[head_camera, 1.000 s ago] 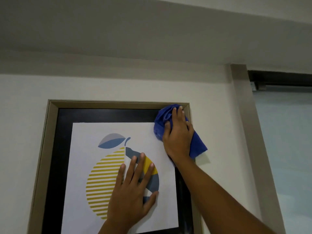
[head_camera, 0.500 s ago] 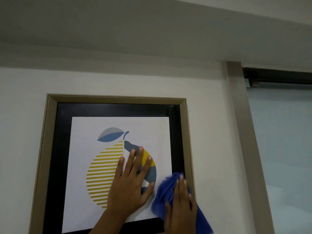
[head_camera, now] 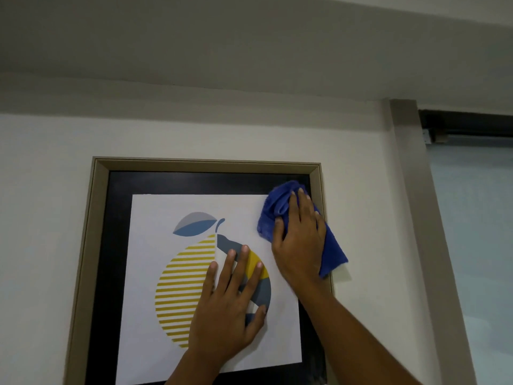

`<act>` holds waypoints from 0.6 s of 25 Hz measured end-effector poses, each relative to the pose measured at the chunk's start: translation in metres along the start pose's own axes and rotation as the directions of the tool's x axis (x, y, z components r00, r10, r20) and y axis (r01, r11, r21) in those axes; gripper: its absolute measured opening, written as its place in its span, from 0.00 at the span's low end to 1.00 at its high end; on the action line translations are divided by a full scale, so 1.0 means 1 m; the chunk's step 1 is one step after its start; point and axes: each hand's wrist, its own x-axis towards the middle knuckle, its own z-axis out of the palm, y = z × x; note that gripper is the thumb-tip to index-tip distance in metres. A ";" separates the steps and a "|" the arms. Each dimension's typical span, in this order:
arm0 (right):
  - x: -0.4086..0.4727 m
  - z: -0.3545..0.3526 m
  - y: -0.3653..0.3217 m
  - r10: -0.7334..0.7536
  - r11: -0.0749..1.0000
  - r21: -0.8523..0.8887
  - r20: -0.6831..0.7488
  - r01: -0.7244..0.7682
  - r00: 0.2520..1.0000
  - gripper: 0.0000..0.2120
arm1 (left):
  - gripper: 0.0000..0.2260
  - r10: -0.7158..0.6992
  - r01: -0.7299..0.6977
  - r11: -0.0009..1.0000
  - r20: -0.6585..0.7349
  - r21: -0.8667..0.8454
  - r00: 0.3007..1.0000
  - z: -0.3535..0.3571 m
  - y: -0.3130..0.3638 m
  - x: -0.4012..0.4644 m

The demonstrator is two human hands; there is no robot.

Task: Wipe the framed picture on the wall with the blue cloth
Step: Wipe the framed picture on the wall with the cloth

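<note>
The framed picture (head_camera: 97,218) hangs on a white wall: a beige frame, a black mat and a white print of a striped yellow fruit with a blue leaf. My right hand (head_camera: 301,240) presses the bunched blue cloth (head_camera: 273,215) against the glass at the picture's upper right corner; a tail of cloth hangs past the frame's right edge. My left hand (head_camera: 230,307) lies flat, fingers spread, on the middle of the print, over the fruit's right half. The picture's lower edge is out of view.
A beige door or window post (head_camera: 416,218) runs down the wall right of the picture, with a dark rail (head_camera: 466,123) and frosted pane (head_camera: 477,245) beyond it. Bare white wall (head_camera: 41,218) lies left of the frame. The ceiling (head_camera: 249,37) is close above.
My right hand with the blue cloth swept down the right side to the lower right corner, then back up to the upper right corner. My left hand stayed flat on the print.
</note>
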 end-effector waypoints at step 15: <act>-0.021 -0.018 -0.001 0.054 0.995 0.083 0.085 -0.062 0.995 0.32 | 0.33 0.027 -0.027 0.999 -0.020 -0.017 0.999 0.000 -0.003 -0.002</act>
